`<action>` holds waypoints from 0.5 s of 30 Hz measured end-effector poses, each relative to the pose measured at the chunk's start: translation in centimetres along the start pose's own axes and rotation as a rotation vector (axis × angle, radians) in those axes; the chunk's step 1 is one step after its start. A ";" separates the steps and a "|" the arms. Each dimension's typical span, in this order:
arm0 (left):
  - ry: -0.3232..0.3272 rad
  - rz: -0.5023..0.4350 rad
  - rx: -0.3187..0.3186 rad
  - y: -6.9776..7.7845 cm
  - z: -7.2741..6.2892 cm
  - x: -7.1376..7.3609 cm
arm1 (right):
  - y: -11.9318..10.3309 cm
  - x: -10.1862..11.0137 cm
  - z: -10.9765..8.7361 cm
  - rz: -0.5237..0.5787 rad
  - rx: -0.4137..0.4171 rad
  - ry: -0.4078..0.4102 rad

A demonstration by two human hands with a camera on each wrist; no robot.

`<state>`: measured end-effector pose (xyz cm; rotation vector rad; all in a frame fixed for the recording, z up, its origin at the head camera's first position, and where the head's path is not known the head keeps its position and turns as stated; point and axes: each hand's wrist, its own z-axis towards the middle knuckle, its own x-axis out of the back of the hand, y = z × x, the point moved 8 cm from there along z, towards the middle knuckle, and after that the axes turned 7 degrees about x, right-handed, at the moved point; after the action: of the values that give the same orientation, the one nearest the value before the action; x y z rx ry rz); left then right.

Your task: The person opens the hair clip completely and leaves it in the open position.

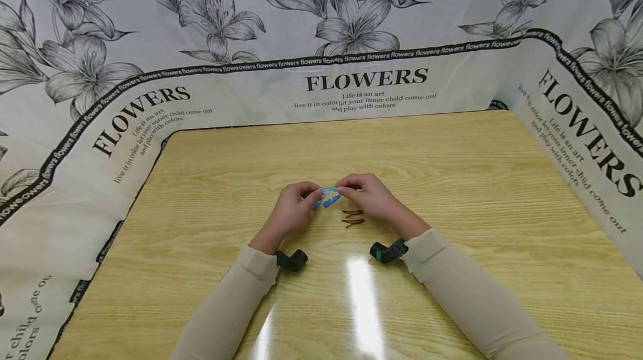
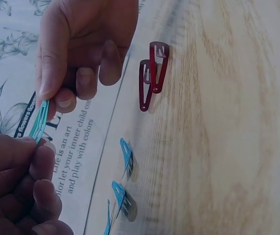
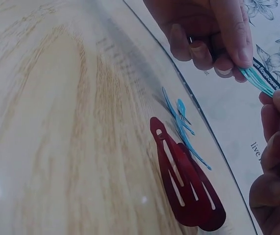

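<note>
Nearest the left wrist camera, at the lower left of its frame: left hand point(image 2: 17, 181), with 1 end of a teal hair clip point(image 2: 40, 120) pinched between thumb and fingertip. Pinched likewise at the other end by the right hand point(image 2: 88, 39), at the top of that frame. Held just below centre in the head frame. Close beneath, blue hair clips point(image 2: 117, 190) on the table point(image 1: 251, 153), hard to count in any view. Just right of those in the head frame, 2 red hair clips point(image 3: 185, 193), only thin brownish lines there but broad and slotted, 1 partly behind the other, at the bottom of the right wrist frame. Visible to the head camera alone: beige sleeves point(image 1: 482, 293) reaching the bottom edge, and black wrist devices point(image 1: 291, 260).
</note>
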<state>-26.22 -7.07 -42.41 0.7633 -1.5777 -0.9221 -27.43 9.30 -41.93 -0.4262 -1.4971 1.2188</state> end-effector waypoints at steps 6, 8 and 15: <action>0.013 -0.002 -0.031 0.2 0.0 0.1 | -0.1 0.0 0.0 0.024 0.022 0.003; 0.016 0.003 -0.042 0.3 0.0 0.1 | -0.1 0.0 0.0 0.030 0.029 0.003; 0.010 0.017 -0.063 0.3 -0.1 0.2 | -0.2 0.0 -0.1 0.058 0.066 0.000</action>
<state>-26.11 -7.10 -42.05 0.7080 -1.5366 -0.9501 -27.26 9.31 -41.76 -0.4283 -1.4488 1.3096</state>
